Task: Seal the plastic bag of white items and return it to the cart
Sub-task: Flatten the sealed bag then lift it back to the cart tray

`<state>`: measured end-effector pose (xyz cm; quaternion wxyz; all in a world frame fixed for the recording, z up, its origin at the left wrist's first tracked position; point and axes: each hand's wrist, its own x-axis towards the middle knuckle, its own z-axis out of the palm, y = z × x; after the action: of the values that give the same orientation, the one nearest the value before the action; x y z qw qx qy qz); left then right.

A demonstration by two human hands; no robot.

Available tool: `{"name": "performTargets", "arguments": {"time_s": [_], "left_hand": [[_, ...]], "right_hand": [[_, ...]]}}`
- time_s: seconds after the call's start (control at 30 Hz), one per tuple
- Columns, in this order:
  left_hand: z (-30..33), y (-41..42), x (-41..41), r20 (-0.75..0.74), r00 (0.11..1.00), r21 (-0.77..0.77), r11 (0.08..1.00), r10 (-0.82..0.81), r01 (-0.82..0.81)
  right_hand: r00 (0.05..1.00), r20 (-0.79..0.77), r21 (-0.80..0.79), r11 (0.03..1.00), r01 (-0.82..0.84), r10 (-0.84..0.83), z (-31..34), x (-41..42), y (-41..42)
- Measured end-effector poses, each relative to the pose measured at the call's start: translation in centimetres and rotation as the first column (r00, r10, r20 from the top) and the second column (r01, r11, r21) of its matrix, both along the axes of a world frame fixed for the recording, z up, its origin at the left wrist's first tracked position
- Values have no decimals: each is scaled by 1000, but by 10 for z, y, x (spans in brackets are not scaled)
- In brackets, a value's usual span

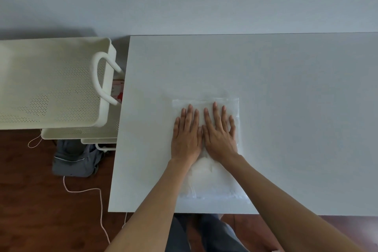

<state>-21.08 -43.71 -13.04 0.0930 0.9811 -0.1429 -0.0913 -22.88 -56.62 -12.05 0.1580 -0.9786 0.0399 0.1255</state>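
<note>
Plastic bag (212, 186) of white items lies flat on white surface (286, 108), right of cart (51, 88). Left hand (187, 135) and right hand (219, 135) press it, palms down (grip open, fingers spread, thumbs touching).

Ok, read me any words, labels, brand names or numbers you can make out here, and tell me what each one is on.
No text can be read anywhere in this view.
Red and white package between the cart and the table: it has red markings, too blurred and too hidden to read.
Plastic bag under the left hand and right hand: no print visible.
</note>
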Motion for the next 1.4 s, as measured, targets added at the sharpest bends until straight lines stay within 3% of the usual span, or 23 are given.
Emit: {"name": "performTargets", "arguments": {"time_s": [0.5, 0.63, 0.8, 1.03, 1.23, 1.3, 1.4], "left_hand": [[-6, 14, 1, 49, 989, -8, 990, 138, -138], [-7, 16, -1, 37, 987, -21, 988, 155, -154], [-5, 21, 2, -2, 995, -26, 994, 104, -104], [14, 33, -22, -11, 997, -49, 996, 71, -71], [36, 26, -70, -136, 939, -123, 935, 315, -332], [44, 26, -82, -101, 931, -80, 930, 350, -358], [55, 27, -94, -228, 902, -86, 915, 367, -394]], "right_hand": [[996, 91, 40, 999, 11, -14, -9, -5, -39], [994, 41, 24, 994, 103, -104, -10, -13, -57], [1000, -5, 16, 1000, 9, -9, -8, -17, -76], [996, 4, 183, 979, 84, -86, 9, -32, -59], [986, 12, 167, 972, 162, -167, 19, -85, -54], [980, 47, 144, 972, 183, -192, 24, -100, -55], [971, 42, 149, 962, 229, -237, 33, -116, -60]]}}
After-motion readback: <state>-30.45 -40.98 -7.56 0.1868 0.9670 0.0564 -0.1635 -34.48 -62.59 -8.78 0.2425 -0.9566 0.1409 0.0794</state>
